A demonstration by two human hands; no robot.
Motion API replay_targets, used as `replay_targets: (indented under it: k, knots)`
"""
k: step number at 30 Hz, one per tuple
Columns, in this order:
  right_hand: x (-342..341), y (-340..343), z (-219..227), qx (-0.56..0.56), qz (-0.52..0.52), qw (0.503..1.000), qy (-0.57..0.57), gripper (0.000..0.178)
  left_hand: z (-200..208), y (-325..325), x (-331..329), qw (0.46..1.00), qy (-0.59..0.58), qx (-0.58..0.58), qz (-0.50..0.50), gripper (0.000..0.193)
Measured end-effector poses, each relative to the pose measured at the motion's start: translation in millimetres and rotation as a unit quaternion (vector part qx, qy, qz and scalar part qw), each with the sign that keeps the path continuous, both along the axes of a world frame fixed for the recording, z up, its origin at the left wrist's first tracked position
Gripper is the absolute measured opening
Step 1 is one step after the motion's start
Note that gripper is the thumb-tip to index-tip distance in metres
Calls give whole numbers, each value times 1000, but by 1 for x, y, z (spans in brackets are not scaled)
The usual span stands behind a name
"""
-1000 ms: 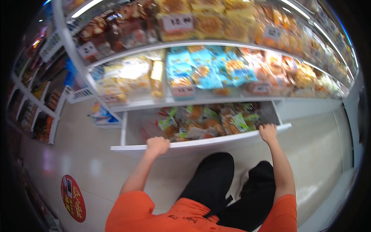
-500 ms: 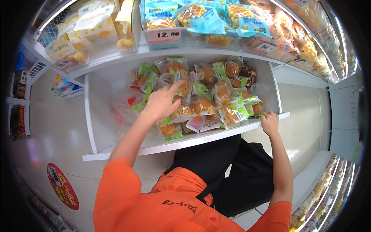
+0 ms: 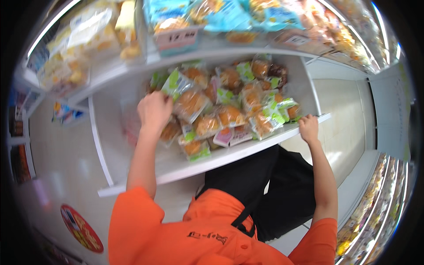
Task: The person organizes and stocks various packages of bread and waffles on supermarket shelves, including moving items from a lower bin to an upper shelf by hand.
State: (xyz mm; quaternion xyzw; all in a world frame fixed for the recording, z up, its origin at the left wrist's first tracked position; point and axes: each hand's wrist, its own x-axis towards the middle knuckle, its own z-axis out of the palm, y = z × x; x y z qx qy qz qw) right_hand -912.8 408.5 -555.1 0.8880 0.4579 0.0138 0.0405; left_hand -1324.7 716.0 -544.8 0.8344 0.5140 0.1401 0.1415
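Observation:
A white pull-out drawer (image 3: 229, 155) stands open in front of me, with several clear-wrapped buns (image 3: 231, 115) heaped in it, their packets marked green and white. My left hand (image 3: 154, 112) is closed on the edge of one wrapped bun (image 3: 191, 105), which is held tilted above the left part of the heap. Fingers curled over the drawer's front edge near its right corner, my right hand (image 3: 308, 127) grips it. A pink-and-white packet (image 3: 224, 137) lies among the buns near the drawer front.
Above the drawer runs a shelf with blue waffle packets (image 3: 229, 17), pale yellow bags (image 3: 90, 28) and a price tag (image 3: 176, 39). Tiled floor lies on both sides, with a red oval sticker (image 3: 81, 227) at lower left. More stocked shelves (image 3: 375, 207) stand at lower right.
My left hand has gone from reaching over the heap with a finger extended to holding a wrapped bun, and has shifted left. My right hand stays on the drawer edge. The view has tilted.

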Motion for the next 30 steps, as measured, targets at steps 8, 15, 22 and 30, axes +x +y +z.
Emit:
replay_targets:
  k: [8, 15, 22, 30]
  knots:
    - [-9, 9, 5, 14, -3, 999, -33, 30, 7, 24, -25, 993, 47, 29, 106, 18]
    - [-7, 3, 0, 22, -7, 1000, -10, 33, 1, 7, -8, 1000, 14, -3, -9, 20]
    - [-8, 4, 3, -1, -18, 1000, 1, 32, -14, -63, 29, 935, -64, -78, -339, 42]
    - [-5, 1, -3, 19, -9, 1000, -4, 31, -29, -44, 29, 930, 45, -127, -343, 40]
